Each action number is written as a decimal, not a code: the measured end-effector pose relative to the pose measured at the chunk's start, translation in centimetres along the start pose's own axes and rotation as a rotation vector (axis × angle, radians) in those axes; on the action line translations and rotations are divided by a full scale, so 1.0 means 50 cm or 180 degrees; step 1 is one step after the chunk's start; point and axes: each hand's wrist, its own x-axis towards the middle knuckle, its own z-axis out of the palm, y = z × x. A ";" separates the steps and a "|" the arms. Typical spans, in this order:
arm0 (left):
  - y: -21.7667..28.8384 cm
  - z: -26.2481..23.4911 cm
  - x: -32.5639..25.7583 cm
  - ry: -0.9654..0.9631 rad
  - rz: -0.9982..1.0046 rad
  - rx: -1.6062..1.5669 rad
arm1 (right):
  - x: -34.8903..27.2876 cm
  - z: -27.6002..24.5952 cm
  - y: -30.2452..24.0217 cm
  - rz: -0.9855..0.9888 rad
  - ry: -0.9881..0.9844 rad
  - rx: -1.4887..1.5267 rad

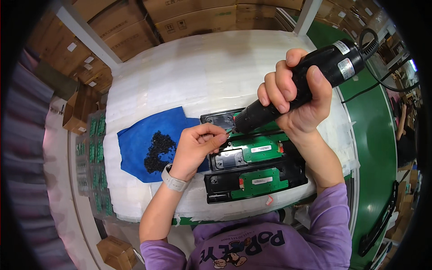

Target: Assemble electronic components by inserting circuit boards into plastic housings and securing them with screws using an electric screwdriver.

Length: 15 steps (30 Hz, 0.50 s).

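Head view: from the person's own head, tipped steeply down over the purple shirt at the lower edge.
White worktop: mid-view, seen from above, its far edge toward the cartons up top.
Right hand: nearer the lens than the left hand.
Rim: dark, curved; details there perhaps too small to tell.

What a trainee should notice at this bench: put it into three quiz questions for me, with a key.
1. Which hand holds the black corded tool? A) left B) right C) neither
2. True or false: the small black pieces lie to the right of the tool in the picture.
3. Fill in: the left hand is beside the tool's ____, not its cord end.

Key: 1. B, the right hand. 2. False; they lie left, on the blue cloth. 3. Tip.
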 end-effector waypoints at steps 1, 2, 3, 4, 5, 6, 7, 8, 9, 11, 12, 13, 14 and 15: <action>0.001 0.002 0.000 0.0013 -0.0022 -0.0022 | -0.001 0.000 -0.001 -0.0044 -0.0039 -0.0013; 0.001 0.003 0.000 0.0027 -0.0044 -0.0044 | -0.002 0.000 -0.001 -0.0050 -0.0033 -0.0018; 0.000 0.004 0.000 0.0018 -0.0046 -0.0043 | -0.003 0.000 -0.001 -0.0021 -0.0041 0.0021; 0.000 0.004 -0.001 -0.0001 -0.0039 -0.0043 | -0.005 0.001 0.000 0.0008 -0.0051 0.0065; 0.000 0.005 -0.001 -0.0021 -0.0032 -0.0044 | -0.006 0.003 0.000 0.0003 -0.0046 0.0062; -0.002 0.005 0.000 -0.0030 -0.0034 -0.0041 | -0.007 0.004 0.000 0.0028 -0.0047 0.0048; -0.004 0.005 0.000 -0.0062 0.0064 0.0029 | -0.008 0.005 0.000 0.0058 -0.0050 0.0037; -0.006 0.006 0.001 -0.0097 0.0161 0.0099 | -0.010 0.007 0.000 0.0056 -0.0045 0.0035; -0.006 0.008 0.000 -0.0104 0.0158 0.0099 | -0.012 0.009 -0.002 0.0095 0.0036 0.0039; -0.007 0.011 -0.003 -0.0256 0.0164 0.0100 | -0.016 0.014 -0.007 0.0126 0.0127 0.0034; -0.008 0.016 -0.006 -0.0269 0.0160 0.0100 | -0.019 0.015 -0.010 0.0100 0.0263 0.0053; -0.008 0.022 -0.008 -0.0228 0.0078 -0.0125 | -0.021 0.016 -0.013 0.0073 0.0397 0.0068; -0.010 0.027 -0.010 -0.0186 -0.0005 -0.0349 | -0.023 0.015 -0.015 0.0068 0.0403 0.0058; -0.012 0.028 -0.011 -0.0196 -0.0007 -0.0352 | -0.025 0.015 -0.015 -0.0018 0.0409 0.0033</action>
